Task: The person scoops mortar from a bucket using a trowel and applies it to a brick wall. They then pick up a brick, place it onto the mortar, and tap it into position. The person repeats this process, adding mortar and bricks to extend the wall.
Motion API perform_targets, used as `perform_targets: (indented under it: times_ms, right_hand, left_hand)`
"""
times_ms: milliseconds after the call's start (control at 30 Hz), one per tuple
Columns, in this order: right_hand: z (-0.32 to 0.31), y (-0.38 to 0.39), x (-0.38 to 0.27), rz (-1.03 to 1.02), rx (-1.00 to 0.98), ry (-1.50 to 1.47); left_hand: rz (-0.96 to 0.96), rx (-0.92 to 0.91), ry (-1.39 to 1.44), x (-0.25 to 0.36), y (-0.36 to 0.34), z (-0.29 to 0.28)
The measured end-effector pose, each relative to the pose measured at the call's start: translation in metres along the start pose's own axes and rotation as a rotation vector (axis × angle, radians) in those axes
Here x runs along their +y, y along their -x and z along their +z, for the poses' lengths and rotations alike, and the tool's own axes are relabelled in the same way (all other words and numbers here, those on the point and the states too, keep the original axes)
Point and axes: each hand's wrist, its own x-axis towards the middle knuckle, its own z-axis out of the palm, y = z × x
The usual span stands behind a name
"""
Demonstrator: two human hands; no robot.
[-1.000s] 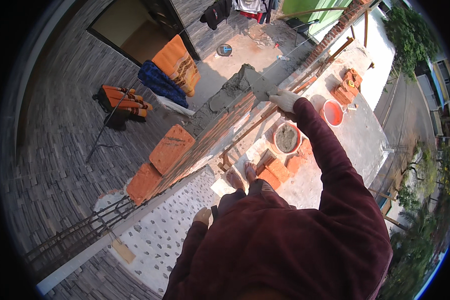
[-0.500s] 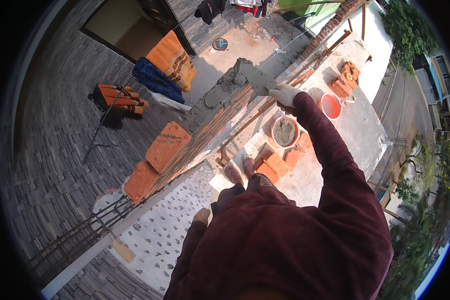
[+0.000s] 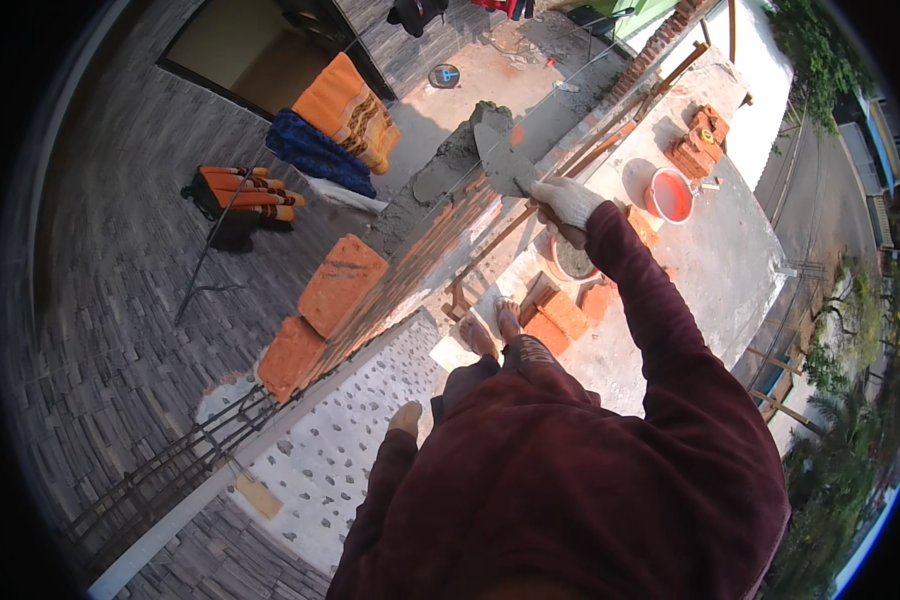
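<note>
The gloved right hand (image 3: 567,203) grips a trowel (image 3: 503,160) over the half-built wall (image 3: 425,260), mortar (image 3: 440,170) only partly spread; left hand (image 3: 405,418) hangs loose.

Clad in a dark maroon long-sleeved top (image 3: 570,470) of soft, slightly fuzzy knit, with both sleeves reaching down to the wrists. Right hand (image 3: 567,203) covered by a pale, whitish work glove, smudged grey; left hand (image 3: 406,417) bare. Feet (image 3: 490,328) in open sandals with thin straps, toes showing.
</note>
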Motion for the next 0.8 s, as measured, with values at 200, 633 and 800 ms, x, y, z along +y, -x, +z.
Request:
perform_targets:
  times_ms: [200, 633, 800]
  right_hand:
    - [0.046, 0.011, 0.018, -0.014, -0.077, 0.284]
    - [0.034, -0.101, 0.161, -0.278, 0.464, 0.064]
    - [0.034, -0.039, 0.131, 0.007, 0.219, -0.425]
  left_hand:
    - [-0.066, -0.077, 0.025, 0.056, 0.003, -0.025]
    - [-0.163, -0.063, 0.002, 0.028, 0.032, -0.046]
    - [-0.114, 0.043, -0.004, 0.014, 0.035, -0.045]
